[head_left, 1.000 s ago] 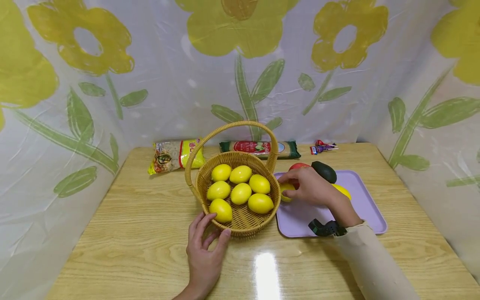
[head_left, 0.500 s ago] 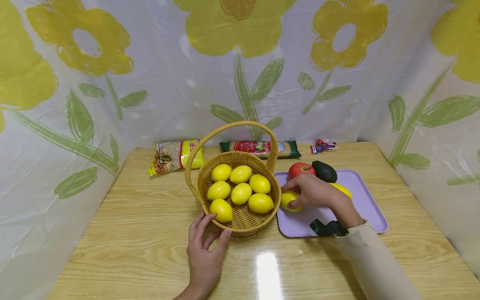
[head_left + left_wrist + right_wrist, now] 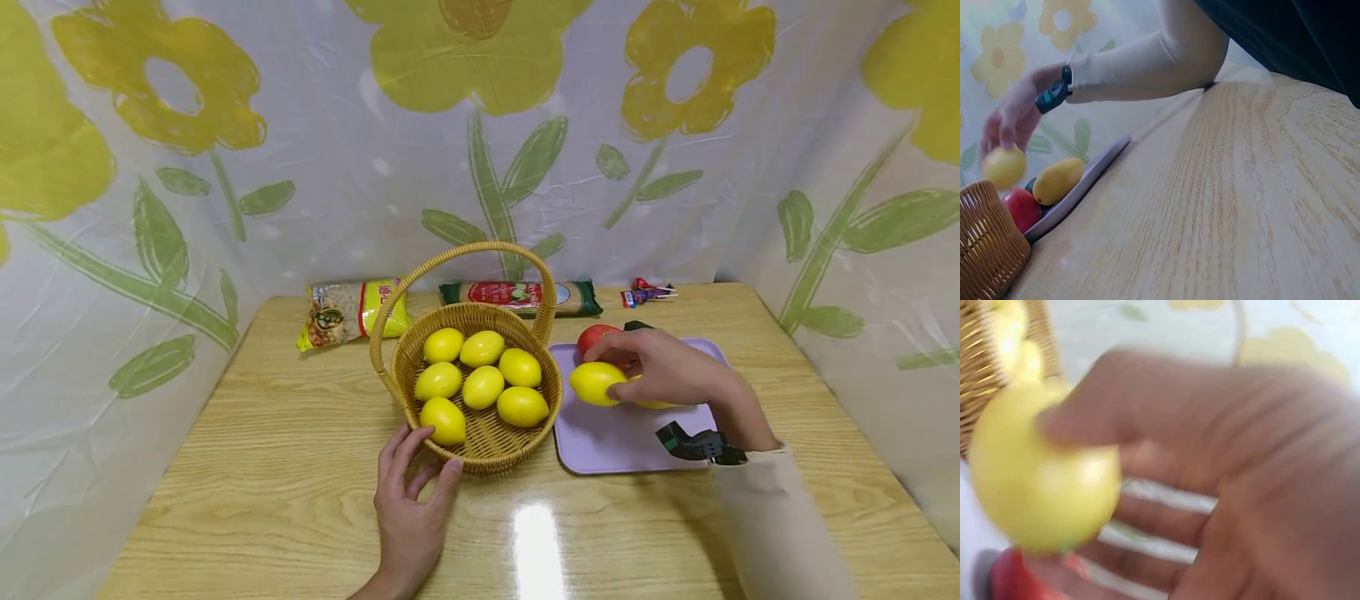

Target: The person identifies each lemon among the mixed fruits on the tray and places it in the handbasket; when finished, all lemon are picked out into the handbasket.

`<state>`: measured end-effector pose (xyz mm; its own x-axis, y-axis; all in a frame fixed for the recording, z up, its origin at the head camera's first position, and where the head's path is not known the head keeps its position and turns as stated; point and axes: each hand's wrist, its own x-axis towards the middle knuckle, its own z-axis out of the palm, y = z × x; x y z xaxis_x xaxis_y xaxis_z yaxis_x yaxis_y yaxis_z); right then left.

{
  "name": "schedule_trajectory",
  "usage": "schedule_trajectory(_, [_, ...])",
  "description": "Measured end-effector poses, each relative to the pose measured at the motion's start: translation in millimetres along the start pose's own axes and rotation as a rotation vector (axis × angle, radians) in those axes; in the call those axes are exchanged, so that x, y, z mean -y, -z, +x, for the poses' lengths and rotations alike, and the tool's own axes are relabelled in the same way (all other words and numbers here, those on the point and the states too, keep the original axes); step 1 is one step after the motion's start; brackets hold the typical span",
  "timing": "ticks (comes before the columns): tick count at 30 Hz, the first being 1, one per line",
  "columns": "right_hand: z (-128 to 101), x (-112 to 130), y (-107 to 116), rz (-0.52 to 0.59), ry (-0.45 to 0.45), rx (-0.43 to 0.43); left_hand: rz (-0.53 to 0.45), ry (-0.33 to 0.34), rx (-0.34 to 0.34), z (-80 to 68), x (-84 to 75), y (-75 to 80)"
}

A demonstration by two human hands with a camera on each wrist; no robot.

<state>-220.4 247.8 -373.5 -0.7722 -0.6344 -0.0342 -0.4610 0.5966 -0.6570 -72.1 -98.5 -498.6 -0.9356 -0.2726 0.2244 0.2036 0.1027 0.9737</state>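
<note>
Holding one lemon (image 3: 596,383), six lemons (image 3: 480,379) in basket (image 3: 487,446)

The basket's (image 3: 480,433) tall handle (image 3: 459,254) arches over its far half, leaving the near half open from above. Six lemons (image 3: 482,386) fill most of the inside. Bare counter (image 3: 262,467) lies near left.

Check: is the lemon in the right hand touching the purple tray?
Apart. The left wrist view shows the lemon held by the right hand with background visible between it and the tray.
</note>
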Motion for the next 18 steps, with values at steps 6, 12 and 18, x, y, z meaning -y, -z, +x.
schedule_trajectory(6, [2, 10, -4, 0.253, 0.16, -0.004, 0.001, -0.013, -0.006, 0.3, -0.4, 0.4])
schedule_trajectory(12, [30, 34, -46, 0.151, 0.182, 0.007, 0.0, -0.003, -0.014, 0.3, 1.1, 1.2])
schedule_trajectory(18, [41, 48, -72, 0.042, 0.233, 0.044, 0.0, -0.004, -0.005, 0.7, 2.3, 0.6])
